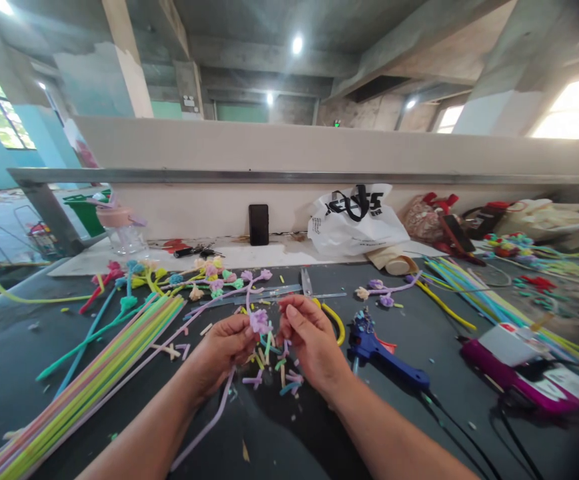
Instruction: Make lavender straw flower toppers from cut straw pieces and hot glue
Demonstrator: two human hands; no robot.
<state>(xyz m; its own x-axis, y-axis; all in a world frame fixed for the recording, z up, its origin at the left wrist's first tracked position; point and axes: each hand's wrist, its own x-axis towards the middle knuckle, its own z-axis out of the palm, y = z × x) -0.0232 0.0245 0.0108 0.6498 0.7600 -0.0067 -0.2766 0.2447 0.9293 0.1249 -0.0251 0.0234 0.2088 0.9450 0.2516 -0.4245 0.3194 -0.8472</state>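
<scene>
My left hand (pixel 222 347) is closed on a lilac pipe-cleaner flower stem (pixel 259 322). One ruffled bloom sticks out by the fingertips, and the long stem trails down below the hand. Another branch of it rises above, with small lilac blossoms. Just right of that bloom is my right hand (pixel 312 337), its fingers bent and slightly apart, with nothing visible in them. Short cut pipe-cleaner pieces (pixel 268 353) lie scattered beneath both hands. Beyond them, scissors (pixel 306 283) rest on the dark table.
A blue glue gun (pixel 389 357) lies right of my hands, its cord running toward me. Long pipe cleaners (pixel 104 373) are bundled at left. A purple power strip (pixel 519 373), a phone (pixel 258 225), a white bag (pixel 357 223) and a clear jar (pixel 122 230) stand around.
</scene>
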